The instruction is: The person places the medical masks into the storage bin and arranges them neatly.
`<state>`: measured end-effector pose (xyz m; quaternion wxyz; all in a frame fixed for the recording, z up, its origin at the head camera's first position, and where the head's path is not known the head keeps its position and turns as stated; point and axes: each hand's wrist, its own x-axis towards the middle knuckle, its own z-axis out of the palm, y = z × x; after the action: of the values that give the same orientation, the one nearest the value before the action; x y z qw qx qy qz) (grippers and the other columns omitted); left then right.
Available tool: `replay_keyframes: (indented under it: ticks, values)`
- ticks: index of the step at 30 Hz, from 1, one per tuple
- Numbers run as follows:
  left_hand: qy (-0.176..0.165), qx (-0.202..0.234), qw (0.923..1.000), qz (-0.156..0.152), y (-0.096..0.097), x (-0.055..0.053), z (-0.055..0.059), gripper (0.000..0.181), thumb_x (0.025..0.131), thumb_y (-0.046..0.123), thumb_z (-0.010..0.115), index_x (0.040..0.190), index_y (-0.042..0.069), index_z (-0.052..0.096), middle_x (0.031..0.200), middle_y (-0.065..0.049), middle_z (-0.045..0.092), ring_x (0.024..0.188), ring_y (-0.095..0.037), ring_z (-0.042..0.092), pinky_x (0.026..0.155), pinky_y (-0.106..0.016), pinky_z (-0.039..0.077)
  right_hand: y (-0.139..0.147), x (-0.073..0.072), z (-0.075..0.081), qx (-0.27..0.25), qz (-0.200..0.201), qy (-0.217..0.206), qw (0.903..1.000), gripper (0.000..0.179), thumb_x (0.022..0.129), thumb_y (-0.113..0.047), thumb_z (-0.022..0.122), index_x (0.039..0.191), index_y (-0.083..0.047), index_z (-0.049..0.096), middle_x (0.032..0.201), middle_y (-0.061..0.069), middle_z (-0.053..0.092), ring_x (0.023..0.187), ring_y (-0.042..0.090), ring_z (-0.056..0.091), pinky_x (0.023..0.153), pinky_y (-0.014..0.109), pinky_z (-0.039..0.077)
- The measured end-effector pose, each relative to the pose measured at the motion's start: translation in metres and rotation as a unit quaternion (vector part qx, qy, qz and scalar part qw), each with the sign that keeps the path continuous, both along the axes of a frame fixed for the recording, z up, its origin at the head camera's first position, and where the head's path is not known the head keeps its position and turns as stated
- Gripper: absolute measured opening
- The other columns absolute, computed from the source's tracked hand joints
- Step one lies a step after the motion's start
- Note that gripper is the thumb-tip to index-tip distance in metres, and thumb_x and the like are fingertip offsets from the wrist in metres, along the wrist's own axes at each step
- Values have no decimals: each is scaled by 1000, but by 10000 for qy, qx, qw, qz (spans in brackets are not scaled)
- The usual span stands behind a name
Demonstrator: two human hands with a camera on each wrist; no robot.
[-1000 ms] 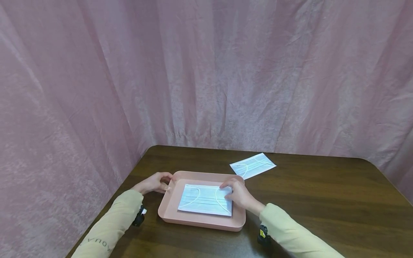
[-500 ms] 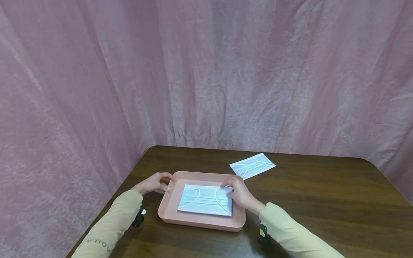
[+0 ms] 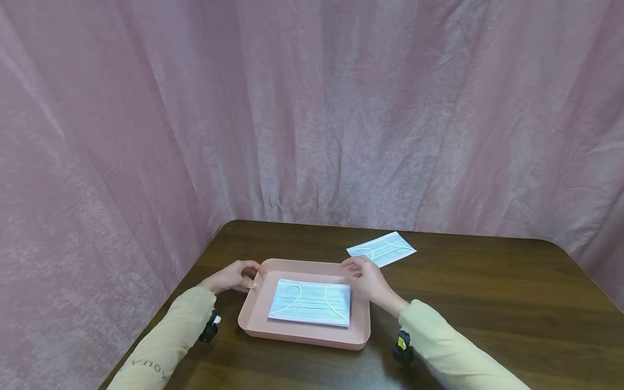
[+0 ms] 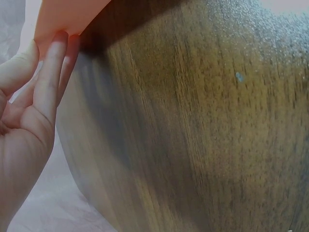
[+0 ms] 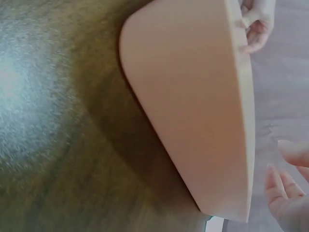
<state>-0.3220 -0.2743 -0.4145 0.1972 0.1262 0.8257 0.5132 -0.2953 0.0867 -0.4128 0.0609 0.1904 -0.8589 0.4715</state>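
Note:
A pink tray (image 3: 302, 339) stands on the table with light blue face masks (image 3: 310, 303) lying in it, seemingly a neat stack, ear loops on top. My left hand (image 3: 234, 276) pinches the tray's left side near its far corner; the left wrist view has thumb and fingers on either side of the tray wall (image 4: 70, 17). Over the tray's far right corner hovers my right hand (image 3: 368, 279), its fingers loosely bent around nothing. In the right wrist view this hand (image 5: 292, 195) is apart from the tray (image 5: 188, 96). Another face mask (image 3: 392, 249) lies flat beyond that corner, partly hidden by the hand.
The dark wooden table (image 3: 487, 303) extends to the right of the tray and has rounded far corners. Pink curtains (image 3: 312, 108) hang behind it and along the left. A small black device (image 3: 403, 349) sits at each wrist.
My right hand has let go of the masks in the tray and risen slightly, away to the right and toward the loose mask. The left hand and tray have stayed put.

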Motion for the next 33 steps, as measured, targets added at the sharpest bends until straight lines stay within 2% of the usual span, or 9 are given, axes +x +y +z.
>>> replay_keyframes:
  ticks: [9, 14, 22, 28, 33]
  values:
    - [61, -88, 9999, 107, 2, 0, 0, 37, 76, -11, 64, 111, -10, 51, 100, -17, 55, 75, -21, 56, 68, -40, 50, 4, -2, 4, -115, -50, 58, 9999, 23, 77, 8, 65, 97, -3, 64, 97, 10, 57, 88, 27, 57, 75, 38, 47]
    - [47, -98, 9998, 160, 3, 1, 0, 36, 77, -10, 64, 111, -9, 52, 100, -16, 55, 75, -20, 56, 68, -39, 50, 4, -4, 0, -245, 64, -87, 9996, 20, 77, 7, 65, 95, -1, 64, 93, 9, 61, 86, 27, 58, 74, 37, 47]
    - [47, -119, 9998, 176, 4, 3, 1, 36, 77, -9, 64, 111, -9, 52, 100, -17, 54, 75, -20, 56, 69, -39, 50, 8, -7, -1, -365, 237, 82, 9990, 21, 76, 11, 64, 95, 2, 63, 91, 11, 62, 84, 27, 59, 73, 36, 48]
    - [52, -58, 9999, 107, 3, 3, 1, 36, 77, -9, 64, 111, -9, 52, 100, -16, 54, 76, -20, 56, 69, -39, 50, 17, -15, -1, -426, 64, 247, 9988, 21, 76, 11, 64, 95, 2, 63, 90, 10, 63, 85, 26, 59, 73, 35, 48]
    - [57, -51, 9999, 107, 2, 2, -1, 36, 77, -9, 64, 111, -8, 52, 99, -16, 54, 76, -21, 56, 69, -39, 50, 34, -26, -2, -448, -183, 354, 9982, 19, 79, 1, 66, 98, 3, 63, 95, 15, 62, 89, 30, 57, 75, 37, 47]
